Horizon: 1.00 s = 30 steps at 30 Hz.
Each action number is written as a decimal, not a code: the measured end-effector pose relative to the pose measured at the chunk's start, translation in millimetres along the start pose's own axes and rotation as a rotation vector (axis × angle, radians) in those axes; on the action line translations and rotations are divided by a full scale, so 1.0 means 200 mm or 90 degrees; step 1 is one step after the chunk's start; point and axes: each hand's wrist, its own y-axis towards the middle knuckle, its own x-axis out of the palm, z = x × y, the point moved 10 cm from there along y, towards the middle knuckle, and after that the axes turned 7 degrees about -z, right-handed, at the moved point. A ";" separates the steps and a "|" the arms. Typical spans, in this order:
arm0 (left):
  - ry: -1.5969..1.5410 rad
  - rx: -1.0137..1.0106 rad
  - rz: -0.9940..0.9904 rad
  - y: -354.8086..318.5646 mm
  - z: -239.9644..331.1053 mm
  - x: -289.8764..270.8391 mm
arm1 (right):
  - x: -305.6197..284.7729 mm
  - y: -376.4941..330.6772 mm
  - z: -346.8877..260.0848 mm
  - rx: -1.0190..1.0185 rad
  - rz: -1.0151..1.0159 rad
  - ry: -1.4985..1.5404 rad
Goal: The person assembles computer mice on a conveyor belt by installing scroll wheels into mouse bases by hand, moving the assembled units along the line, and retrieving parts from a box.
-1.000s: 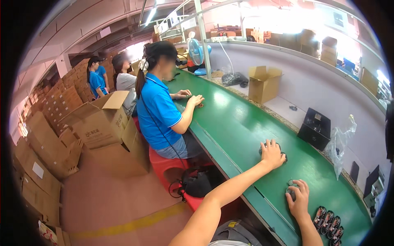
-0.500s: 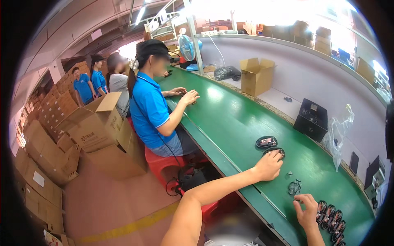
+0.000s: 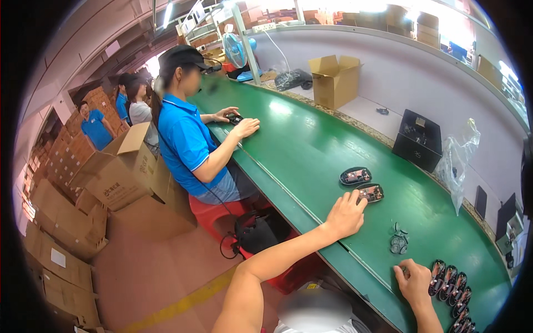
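My left hand (image 3: 345, 215) is at the near edge of an open computer mouse (image 3: 371, 193), its fingertips at the rim and its fingers loosely bent and apart. The mouse's dark shell shows a reddish circuit board inside. Just beyond it lies a second open mouse (image 3: 355, 176). My right hand (image 3: 415, 279) is low over the green bench, thumb and fingers curled together; whatever they pinch, if anything, is hidden. A small heap of dark ring-shaped parts (image 3: 398, 242) lies just beyond that hand. To its right, several open mice (image 3: 449, 284) stand in a row.
The green bench (image 3: 294, 150) runs from far left to near right. A black box (image 3: 417, 141), a clear plastic bag (image 3: 459, 161) and an open carton (image 3: 335, 83) stand along its back. A co-worker (image 3: 191, 127) sits at the left with hands on a mouse; cartons (image 3: 119, 177) stand behind.
My left hand has drawn back from on top of the nearer mouse, baring its circuit board. My right fingers have curled in more. The whole view has shifted slightly.
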 end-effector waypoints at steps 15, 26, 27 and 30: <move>-0.169 0.132 -0.053 0.00 0.39 -0.08 | -0.08 -0.04 0.10 -0.038 0.011 0.073; -0.183 -0.038 -0.181 0.17 0.03 0.09 | -0.07 -0.03 0.17 0.004 -0.009 0.210; -0.184 -0.032 -0.154 0.16 0.06 0.08 | -0.07 -0.03 0.18 0.009 -0.010 0.214; -0.294 -0.018 -0.241 0.11 0.15 0.08 | -0.09 -0.04 0.20 0.032 0.015 0.279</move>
